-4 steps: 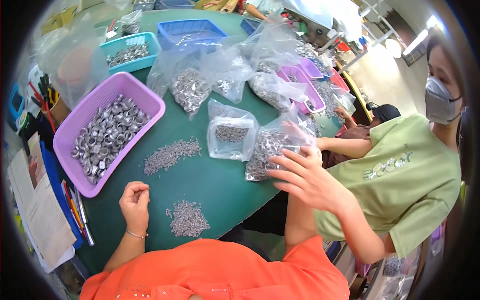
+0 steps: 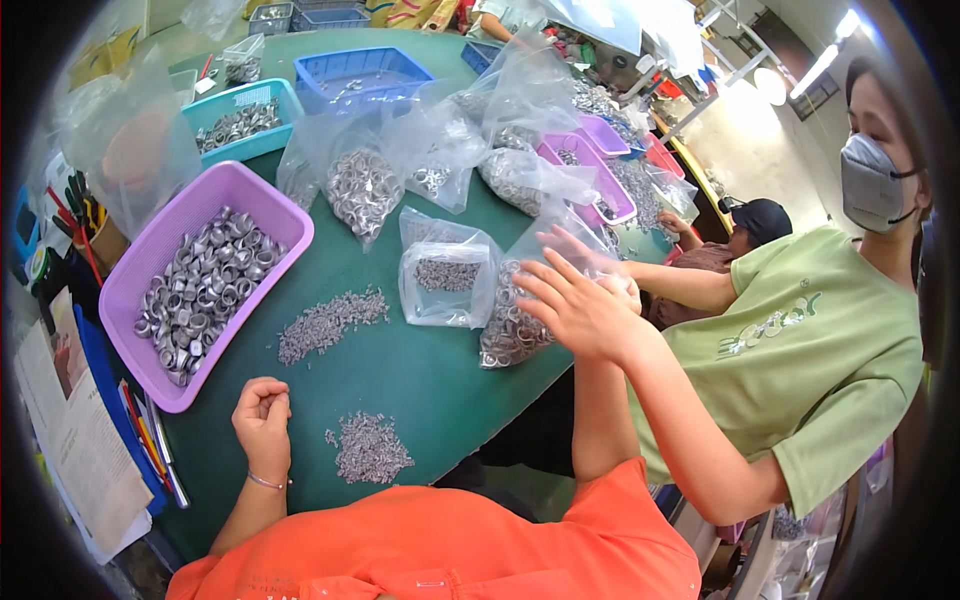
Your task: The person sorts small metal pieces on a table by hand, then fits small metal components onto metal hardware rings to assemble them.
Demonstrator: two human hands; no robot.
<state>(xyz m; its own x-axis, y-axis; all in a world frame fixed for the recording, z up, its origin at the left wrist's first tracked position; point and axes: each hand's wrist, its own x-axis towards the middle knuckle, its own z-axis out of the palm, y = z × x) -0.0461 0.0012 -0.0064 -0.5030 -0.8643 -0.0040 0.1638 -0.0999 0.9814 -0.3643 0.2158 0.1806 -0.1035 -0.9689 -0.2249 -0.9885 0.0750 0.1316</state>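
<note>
The left hand (image 2: 262,418) is loosely clenched beside a pile of small metal parts (image 2: 368,447); the right hand (image 2: 577,310) is spread against a clear bag of rings (image 2: 515,325), nothing grasped.

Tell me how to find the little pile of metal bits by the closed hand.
Start at the big green table. Near its front edge, the left hand rests in a loose fist. Just to its right lies the small pile of grey metal bits, loose on the table, unbagged, closer to you than the longer pile.

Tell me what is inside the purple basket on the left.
The purple basket holds a heap of loose silver metal rings, piled mostly toward its middle and near end. Bare purple floor shows at the far corner. Whatever lies beneath the heap is covered.
</note>
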